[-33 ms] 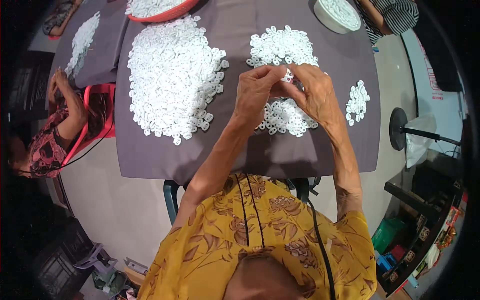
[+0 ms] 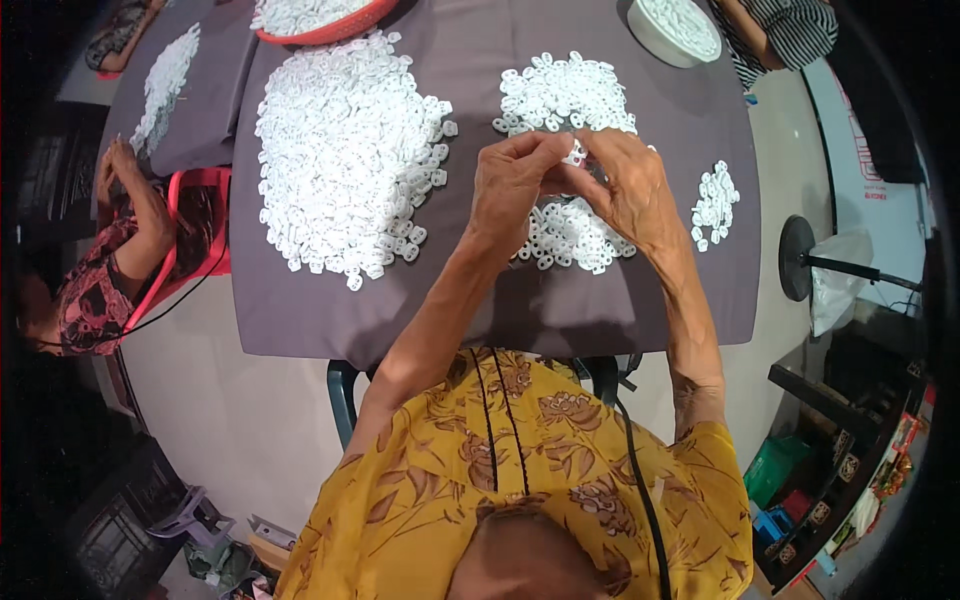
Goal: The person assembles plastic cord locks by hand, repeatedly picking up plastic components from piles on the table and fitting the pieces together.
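My left hand [image 2: 508,188] and my right hand [image 2: 632,185] meet over the table, both closed by their fingertips on one small white plastic piece [image 2: 574,154]. The piece has openings in it; its exact kind is too small to tell. Beneath and beyond my hands lie a far pile of similar white pieces [image 2: 563,90] and a near pile [image 2: 580,238], partly covered by my hands. Left of my left hand spreads a much larger heap [image 2: 335,160]. A small group of pieces [image 2: 714,205] lies to the right of my right hand.
The table has a grey-brown cloth [image 2: 400,315]. At its far side stand a red basket [image 2: 335,22] and a white bowl [image 2: 677,30], both full of white pieces. One person sits at left on a red chair [image 2: 205,225]; another in stripes [image 2: 785,35] is at far right.
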The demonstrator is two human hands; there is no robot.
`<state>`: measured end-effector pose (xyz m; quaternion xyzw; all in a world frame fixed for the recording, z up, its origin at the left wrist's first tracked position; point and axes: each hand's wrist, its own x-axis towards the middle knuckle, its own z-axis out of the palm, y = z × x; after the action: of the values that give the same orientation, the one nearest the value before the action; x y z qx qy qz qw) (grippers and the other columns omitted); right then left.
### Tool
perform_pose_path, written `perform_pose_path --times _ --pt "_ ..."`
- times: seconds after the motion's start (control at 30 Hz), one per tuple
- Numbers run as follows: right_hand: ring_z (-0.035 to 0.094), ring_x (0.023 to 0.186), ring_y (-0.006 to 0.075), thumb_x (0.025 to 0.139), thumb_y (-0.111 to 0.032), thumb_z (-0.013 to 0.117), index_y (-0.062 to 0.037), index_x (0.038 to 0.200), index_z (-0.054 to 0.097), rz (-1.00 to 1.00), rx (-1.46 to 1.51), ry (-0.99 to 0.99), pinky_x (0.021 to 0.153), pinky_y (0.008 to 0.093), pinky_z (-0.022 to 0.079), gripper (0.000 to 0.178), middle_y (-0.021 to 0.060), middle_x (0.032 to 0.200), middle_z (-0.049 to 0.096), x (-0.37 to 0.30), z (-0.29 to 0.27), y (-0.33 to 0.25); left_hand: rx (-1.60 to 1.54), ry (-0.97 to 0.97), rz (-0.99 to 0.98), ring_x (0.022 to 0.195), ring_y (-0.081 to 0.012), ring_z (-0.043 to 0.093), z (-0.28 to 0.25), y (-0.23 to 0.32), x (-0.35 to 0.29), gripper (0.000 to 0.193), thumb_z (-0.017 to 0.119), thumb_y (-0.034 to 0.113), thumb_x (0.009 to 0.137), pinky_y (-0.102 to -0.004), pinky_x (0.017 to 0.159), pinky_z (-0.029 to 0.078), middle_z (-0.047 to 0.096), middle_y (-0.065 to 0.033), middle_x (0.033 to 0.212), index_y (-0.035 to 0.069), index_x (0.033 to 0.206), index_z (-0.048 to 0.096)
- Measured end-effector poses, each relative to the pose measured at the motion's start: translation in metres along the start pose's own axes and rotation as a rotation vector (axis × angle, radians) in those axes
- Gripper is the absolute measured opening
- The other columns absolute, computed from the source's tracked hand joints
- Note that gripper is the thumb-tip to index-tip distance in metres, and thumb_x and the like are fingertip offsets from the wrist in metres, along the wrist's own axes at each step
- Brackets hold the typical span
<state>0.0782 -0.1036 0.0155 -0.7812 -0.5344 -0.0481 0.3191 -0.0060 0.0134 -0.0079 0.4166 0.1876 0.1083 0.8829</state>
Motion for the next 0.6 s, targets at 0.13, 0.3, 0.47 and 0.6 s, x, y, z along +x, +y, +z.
perform_pose_path --times 0.13,0.3,0.47,0.6 --pt "0.057 0.067 0.0318 0.072 -0.011 0.065 0.0022 0.091 0.057 -0.034 -0.034 -0.010 0.059 0.0374 0.045 0.025 0.0158 0.073 0.057 -0.001 0.002 0.002 -0.009 0.000 -0.004 0.058 -0.0154 0.061 -0.003 -0.007 0.003 0.019 0.058 0.016 0.083 -0.0278 0.061 0.053 0.062 -0.0099 0.065 -0.003 0.080 0.060" --pt "0.055 0.063 0.0310 0.072 -0.012 0.065 0.0030 0.087 0.056 -0.051 -0.014 -0.027 0.056 0.0374 0.045 0.022 0.0148 0.068 0.056 -0.002 0.002 0.006 -0.006 -0.006 0.006 0.059 -0.0143 0.060 -0.002 -0.010 0.003 0.019 0.059 0.016 0.082 -0.0276 0.061 0.053 0.061 -0.0085 0.066 -0.003 0.079 0.061" --pt "0.054 0.060 0.0297 0.072 -0.012 0.065 0.0028 0.083 0.055 -0.075 0.000 -0.031 0.055 0.0367 0.044 0.021 0.0136 0.065 0.055 -0.004 0.004 0.012 -0.017 -0.008 0.005 0.060 -0.0118 0.059 -0.003 -0.015 0.004 0.019 0.059 0.016 0.082 -0.0257 0.059 0.053 0.060 -0.0063 0.067 -0.002 0.077 0.061" --pt "0.052 0.057 0.0281 0.075 -0.014 0.062 -0.0002 0.071 0.052 -0.100 0.034 0.012 0.056 0.0368 0.043 0.018 0.0113 0.059 0.049 -0.004 0.006 0.013 -0.019 0.000 -0.012 0.058 -0.0101 0.057 -0.003 -0.018 0.005 0.018 0.059 0.015 0.082 -0.0242 0.058 0.052 0.059 -0.0052 0.067 -0.001 0.077 0.062"
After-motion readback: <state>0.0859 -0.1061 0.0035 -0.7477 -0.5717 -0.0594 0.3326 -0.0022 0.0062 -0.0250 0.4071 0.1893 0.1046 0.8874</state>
